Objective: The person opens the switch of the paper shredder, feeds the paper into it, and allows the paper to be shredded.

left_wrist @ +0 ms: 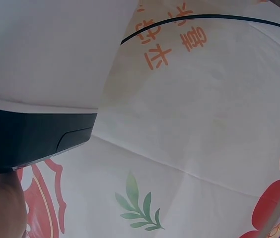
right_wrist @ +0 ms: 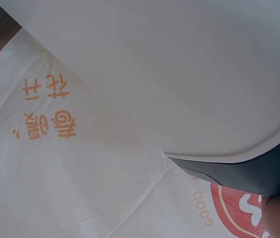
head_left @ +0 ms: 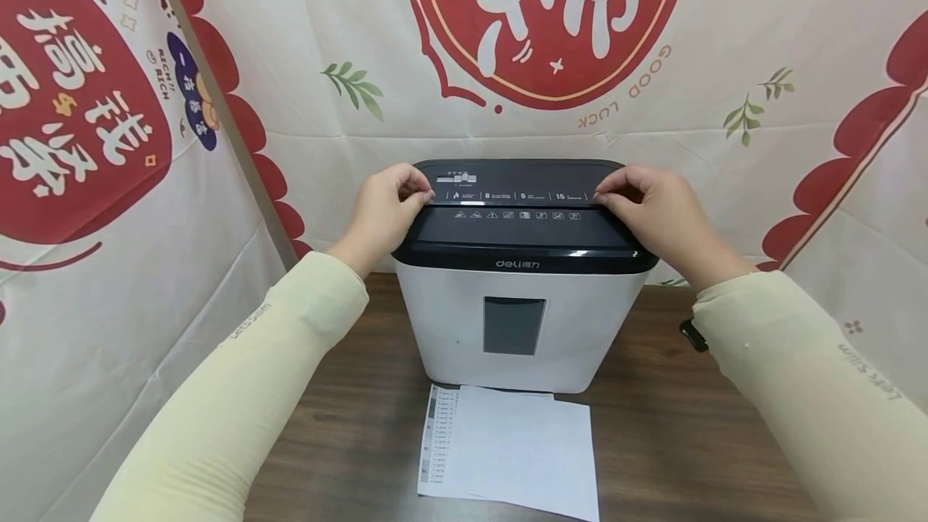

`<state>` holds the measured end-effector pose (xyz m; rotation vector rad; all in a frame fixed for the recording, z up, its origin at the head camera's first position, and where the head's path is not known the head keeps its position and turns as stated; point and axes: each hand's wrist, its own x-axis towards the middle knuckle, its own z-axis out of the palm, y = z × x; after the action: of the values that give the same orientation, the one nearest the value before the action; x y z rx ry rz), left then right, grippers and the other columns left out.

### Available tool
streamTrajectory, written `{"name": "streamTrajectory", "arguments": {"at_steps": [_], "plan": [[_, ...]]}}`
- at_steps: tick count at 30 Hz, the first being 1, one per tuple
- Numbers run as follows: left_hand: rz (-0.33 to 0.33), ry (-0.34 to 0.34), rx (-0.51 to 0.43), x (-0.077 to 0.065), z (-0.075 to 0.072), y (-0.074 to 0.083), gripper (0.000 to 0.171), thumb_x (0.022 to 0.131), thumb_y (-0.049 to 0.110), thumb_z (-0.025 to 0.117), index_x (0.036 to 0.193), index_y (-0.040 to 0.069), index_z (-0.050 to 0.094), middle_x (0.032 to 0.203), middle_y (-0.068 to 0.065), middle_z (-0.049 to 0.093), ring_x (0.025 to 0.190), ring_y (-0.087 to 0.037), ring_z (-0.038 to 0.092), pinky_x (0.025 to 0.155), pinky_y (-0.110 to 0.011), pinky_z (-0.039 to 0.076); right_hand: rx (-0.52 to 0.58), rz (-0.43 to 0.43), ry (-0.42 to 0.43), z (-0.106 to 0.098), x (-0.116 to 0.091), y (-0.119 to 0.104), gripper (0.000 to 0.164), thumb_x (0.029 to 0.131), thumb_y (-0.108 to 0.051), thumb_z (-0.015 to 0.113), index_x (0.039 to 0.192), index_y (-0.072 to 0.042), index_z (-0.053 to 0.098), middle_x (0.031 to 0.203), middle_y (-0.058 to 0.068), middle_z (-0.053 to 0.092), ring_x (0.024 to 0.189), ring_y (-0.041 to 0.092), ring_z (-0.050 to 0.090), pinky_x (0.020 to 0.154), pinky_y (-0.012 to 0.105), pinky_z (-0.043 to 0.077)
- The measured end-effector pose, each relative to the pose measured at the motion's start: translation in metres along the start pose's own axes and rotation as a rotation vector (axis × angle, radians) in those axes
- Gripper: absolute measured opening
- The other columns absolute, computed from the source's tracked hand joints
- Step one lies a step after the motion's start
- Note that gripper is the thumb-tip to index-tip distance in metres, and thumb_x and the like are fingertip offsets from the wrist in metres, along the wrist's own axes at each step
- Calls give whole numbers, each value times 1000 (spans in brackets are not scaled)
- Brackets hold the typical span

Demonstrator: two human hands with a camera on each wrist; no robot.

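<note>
A deli paper shredder (head_left: 515,329) with a white bin and black top stands upright against the backdrop. My left hand (head_left: 391,204) is at the left end of its feed slot, thumb and forefinger tips brought together, fingers curled. At the slot's right end my right hand (head_left: 652,208) mirrors it, thumb and forefinger tips meeting. No sheet shows between the hands. A thin bright line (head_left: 471,203) lies along the slot. Both wrist views show the shredder's black top from the side, in the left (left_wrist: 35,136) and right (right_wrist: 249,171), with part of each hand beside it.
White sheets (head_left: 525,445), one with a printed table at its left edge, lie on the brown wooden table (head_left: 348,425) in front of the shredder. A printed cloth backdrop (head_left: 290,47) rises close behind and at both sides. A small black object (head_left: 693,336) shows by the right sleeve.
</note>
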<state>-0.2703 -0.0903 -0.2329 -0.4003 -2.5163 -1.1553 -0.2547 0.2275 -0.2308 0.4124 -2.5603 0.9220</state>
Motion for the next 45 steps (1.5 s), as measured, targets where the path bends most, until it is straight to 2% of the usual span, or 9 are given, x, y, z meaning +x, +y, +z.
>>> {"name": "streamTrajectory", "arguments": {"at_steps": [8,13,15,17,20,28,39,45], "plan": [[52,70,7,-7,-3,-1,5,94,5,61,96,2,64,96,-11,66,91,-22,60,86,-32,49,-13,-25,99,2,-9,0,14,93,-11,63,103,-4,70,102,18,68,89,26,58,72,4,34],[144,122,93,-14,-7,-3,10,93,7,61,101,0,64,101,-13,65,96,-24,59,91,-35,49,-17,-49,123,1,-12,2,17,93,-11,64,106,-4,69,103,17,68,90,26,60,75,1,33],[192,137,143,-16,-8,-5,14,93,8,61,104,-1,64,105,-14,64,100,-25,58,94,-36,48,-20,-57,129,0,-14,2,18,92,-11,64,108,-3,69,103,18,67,93,27,59,85,11,42],[241,152,190,-19,-9,-5,18,93,8,62,107,-1,63,110,-15,63,105,-26,57,97,-36,45,-25,-63,132,0,-15,3,20,92,-10,65,110,-2,68,105,19,66,97,30,58,93,28,46],[291,162,229,-22,-9,-6,23,92,9,63,112,-2,63,116,-15,61,111,-26,55,101,-36,43,-26,-74,132,-2,-18,3,25,91,-8,65,114,0,66,107,22,64,102,33,56,95,54,43],[398,201,270,-32,-9,-11,32,88,10,67,117,-1,62,122,-16,57,114,-30,52,102,-39,42,-49,-78,120,-6,-24,4,41,90,-10,68,129,-3,59,132,19,56,125,35,47,103,56,37],[539,285,313,-46,-10,-23,35,84,8,70,117,-1,62,124,-20,56,118,-34,51,101,-48,39,-70,-122,212,-10,-41,9,53,86,-8,72,136,-4,54,139,19,50,131,34,42,100,58,39],[595,324,297,-53,-11,-28,38,82,7,72,116,-1,60,126,-21,55,118,-35,50,103,-50,37,-55,-130,270,-14,-51,11,59,84,-8,74,139,-8,52,141,16,49,133,32,41,107,53,33]]}}
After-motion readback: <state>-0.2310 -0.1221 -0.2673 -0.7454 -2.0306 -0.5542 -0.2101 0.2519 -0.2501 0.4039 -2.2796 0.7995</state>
